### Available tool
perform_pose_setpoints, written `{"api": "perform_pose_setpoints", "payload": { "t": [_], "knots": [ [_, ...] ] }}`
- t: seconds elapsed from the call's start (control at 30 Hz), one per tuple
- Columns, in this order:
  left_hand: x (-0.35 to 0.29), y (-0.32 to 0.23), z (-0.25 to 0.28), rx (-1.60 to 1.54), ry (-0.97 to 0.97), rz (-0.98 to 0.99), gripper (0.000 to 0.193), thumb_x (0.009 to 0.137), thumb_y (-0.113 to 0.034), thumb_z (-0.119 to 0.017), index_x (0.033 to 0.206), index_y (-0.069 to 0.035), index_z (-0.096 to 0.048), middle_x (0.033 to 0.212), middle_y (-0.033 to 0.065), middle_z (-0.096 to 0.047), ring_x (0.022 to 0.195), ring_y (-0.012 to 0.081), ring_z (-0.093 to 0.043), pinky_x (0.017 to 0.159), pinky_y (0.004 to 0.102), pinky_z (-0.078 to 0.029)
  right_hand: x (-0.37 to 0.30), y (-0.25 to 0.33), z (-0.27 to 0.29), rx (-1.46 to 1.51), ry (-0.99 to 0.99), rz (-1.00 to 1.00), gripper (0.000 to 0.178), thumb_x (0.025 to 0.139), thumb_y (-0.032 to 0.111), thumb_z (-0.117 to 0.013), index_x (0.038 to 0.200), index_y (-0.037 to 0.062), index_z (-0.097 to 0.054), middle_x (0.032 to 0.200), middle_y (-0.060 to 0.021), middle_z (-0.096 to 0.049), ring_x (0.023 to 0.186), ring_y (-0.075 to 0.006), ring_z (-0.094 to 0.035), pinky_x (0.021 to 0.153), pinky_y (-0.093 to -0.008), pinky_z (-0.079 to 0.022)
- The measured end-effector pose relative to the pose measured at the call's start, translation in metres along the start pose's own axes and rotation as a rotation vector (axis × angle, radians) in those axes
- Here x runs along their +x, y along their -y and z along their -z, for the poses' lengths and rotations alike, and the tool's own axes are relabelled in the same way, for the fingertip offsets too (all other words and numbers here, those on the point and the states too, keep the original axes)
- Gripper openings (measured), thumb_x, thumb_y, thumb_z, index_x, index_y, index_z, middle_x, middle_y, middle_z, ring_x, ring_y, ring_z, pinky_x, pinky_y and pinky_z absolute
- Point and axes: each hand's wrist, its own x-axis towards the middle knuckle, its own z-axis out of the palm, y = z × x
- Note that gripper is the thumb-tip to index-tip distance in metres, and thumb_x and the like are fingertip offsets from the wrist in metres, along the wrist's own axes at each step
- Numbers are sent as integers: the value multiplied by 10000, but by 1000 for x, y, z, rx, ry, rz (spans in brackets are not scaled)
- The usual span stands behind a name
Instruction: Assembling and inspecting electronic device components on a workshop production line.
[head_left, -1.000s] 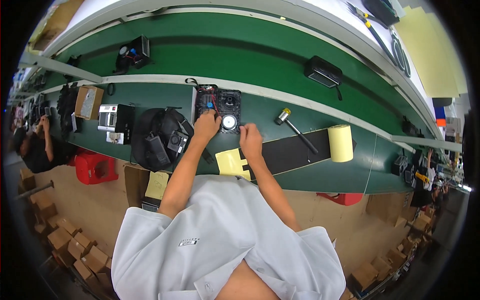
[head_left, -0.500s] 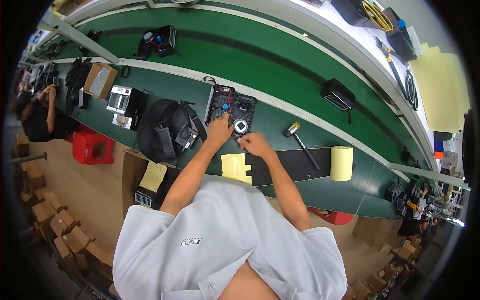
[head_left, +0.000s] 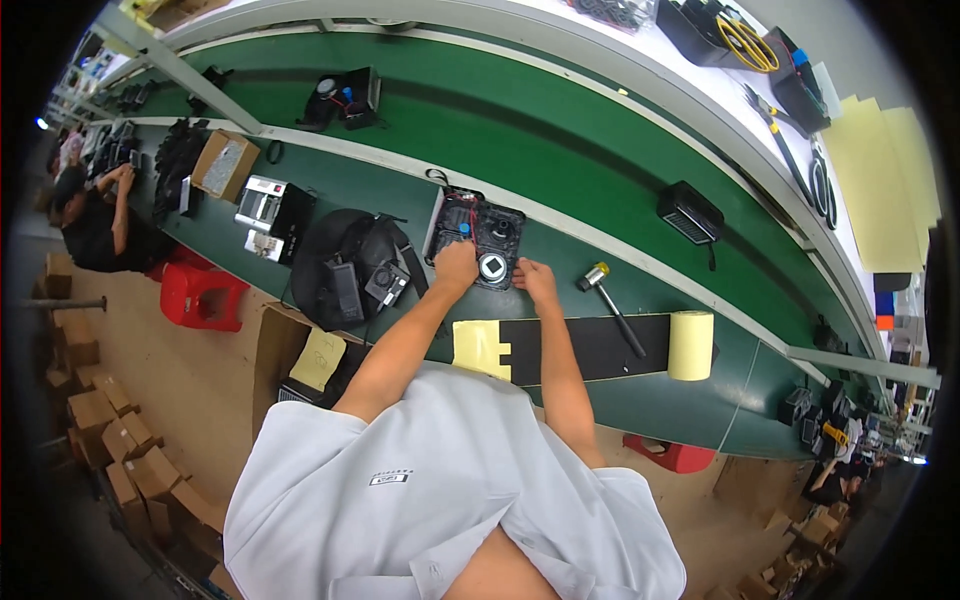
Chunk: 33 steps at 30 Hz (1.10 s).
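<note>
An opened black device casing (head_left: pixel 503 222) lies on the green bench in front of me. Red wires, a small blue part (head_left: pixel 465 229) and a round part with a pale ring and dark centre (head_left: pixel 493 267) show inside it. My left hand (head_left: pixel 456 264) is closed at the casing's lower left side, just below the blue part, its fingertips partly hidden. At the lower right edge, my right hand (head_left: pixel 536 280) grips the casing's side between thumb and fingers.
Right of the casing lies a hammer (head_left: pixel 615 311) by a black adhesive strip (head_left: pixel 585 350) with a pale yellow roll (head_left: pixel 691 346). A black bag (head_left: pixel 335 245) holding small devices sits left, before a silver-black machine (head_left: pixel 268 210). A co-worker (head_left: pixel 105 220) works at far left.
My right hand has moved from the casing's near edge up to its right side. The left hand stays at the lower left part. The whole view has shifted slightly.
</note>
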Motion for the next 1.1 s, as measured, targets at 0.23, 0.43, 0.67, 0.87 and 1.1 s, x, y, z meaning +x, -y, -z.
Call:
{"api": "perform_pose_setpoints", "payload": {
  "t": [0.23,0.43,0.67,0.87,1.1],
  "knots": [
    [-28,-5,-7,-208,63,-16,235,781,-189,-684,950,-26,-693,933,269,-688,901,441,-675,837,522,-549,-15,-6,10,780,298,-6,482,1016,407,-505,1356,65,-504,1311,-97,-601,1183,-246,-588,996,-432,-476],
    [-42,-15,-19,-270,104,26,265,809,-196,-667,996,-8,-665,937,285,-681,920,447,-670,836,524,-544,-34,-7,25,916,421,-28,476,1023,404,-498,1425,153,-459,1377,-38,-566,1246,-234,-552,1062,-464,-422],
    [-45,1,-14,-349,90,-38,329,806,-198,-674,1010,57,-636,972,298,-673,948,460,-651,871,519,-518,-28,6,27,789,430,-240,500,1001,437,-530,1363,93,-523,1294,-71,-621,1172,-241,-597,997,-444,-481],
    [-54,15,-15,-465,119,-94,285,832,-214,-693,849,52,-591,802,243,-666,778,423,-656,694,475,-502,-25,3,25,781,483,-168,500,988,421,-557,1366,96,-521,1301,-92,-613,1176,-261,-592,1004,-450,-475],
    [-58,18,-32,-348,246,-125,324,870,-237,-693,1055,23,-639,933,263,-690,924,439,-667,837,520,-518,-23,2,18,786,471,-165,365,990,364,-558,1292,160,-542,1241,-92,-629,1136,-278,-608,979,-557,-483]
  ]
}}
